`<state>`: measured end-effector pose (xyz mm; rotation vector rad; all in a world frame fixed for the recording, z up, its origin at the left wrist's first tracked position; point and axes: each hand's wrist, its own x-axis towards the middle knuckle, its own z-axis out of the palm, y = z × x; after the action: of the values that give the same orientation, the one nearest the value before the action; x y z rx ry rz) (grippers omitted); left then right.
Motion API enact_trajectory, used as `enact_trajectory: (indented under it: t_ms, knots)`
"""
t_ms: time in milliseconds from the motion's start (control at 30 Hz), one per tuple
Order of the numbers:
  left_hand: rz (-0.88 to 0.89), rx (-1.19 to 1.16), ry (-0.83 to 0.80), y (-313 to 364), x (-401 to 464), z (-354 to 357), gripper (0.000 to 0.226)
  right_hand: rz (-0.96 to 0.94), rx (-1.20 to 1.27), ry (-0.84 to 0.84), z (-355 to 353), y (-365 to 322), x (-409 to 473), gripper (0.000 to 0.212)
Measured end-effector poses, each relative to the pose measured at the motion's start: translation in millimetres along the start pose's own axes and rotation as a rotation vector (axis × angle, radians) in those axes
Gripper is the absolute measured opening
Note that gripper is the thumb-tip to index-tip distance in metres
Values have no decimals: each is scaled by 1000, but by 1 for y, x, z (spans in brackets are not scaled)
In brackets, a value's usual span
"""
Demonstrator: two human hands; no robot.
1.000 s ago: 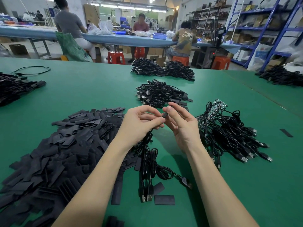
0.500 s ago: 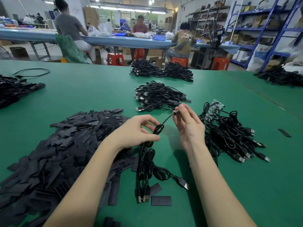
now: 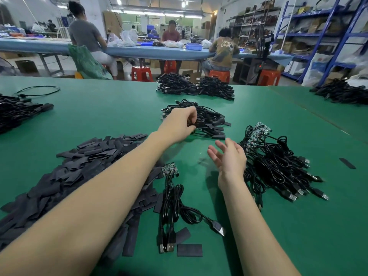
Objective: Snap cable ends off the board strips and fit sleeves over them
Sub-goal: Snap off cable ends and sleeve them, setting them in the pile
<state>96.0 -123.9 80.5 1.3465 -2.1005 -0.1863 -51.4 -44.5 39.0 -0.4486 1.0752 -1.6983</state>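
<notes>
My left hand reaches far forward, fingers curled on a black cable at the near-left edge of the pile of sleeved cables. My right hand hovers above the green table with relaxed fingers and holds nothing. A small board strip with a few black USB cables still attached lies between my arms. A big heap of flat black sleeves covers the table on the left. To the right lies a tangle of cables on board strips.
More black cable piles sit at the far middle, the left edge and the far right. Loose sleeves lie near the front, one more at the right. People sit at a blue table behind.
My left hand has carried the cable from in front of me out to the sleeved pile. My right hand has let go of the cable end and dropped back open.
</notes>
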Motion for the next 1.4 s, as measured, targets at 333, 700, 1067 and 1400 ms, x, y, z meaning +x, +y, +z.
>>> enact_trajectory:
  t_ms: [333, 700, 1067, 1400]
  knots:
    - [42, 288, -125, -28, 1, 31, 15, 80, -148, -92, 2, 2, -1, 5]
    - [-294, -306, 164, -4, -108, -7, 8, -294, -1458, -550, 11, 24, -21, 30]
    - [-388, -513, 184, -4, -114, -12, 5, 52, -907, -650, 20, 13, -26, 19]
    - [-716, -1212, 33, 7, -114, -19, 21, 396, -309, -619, 13, -2, -22, 21]
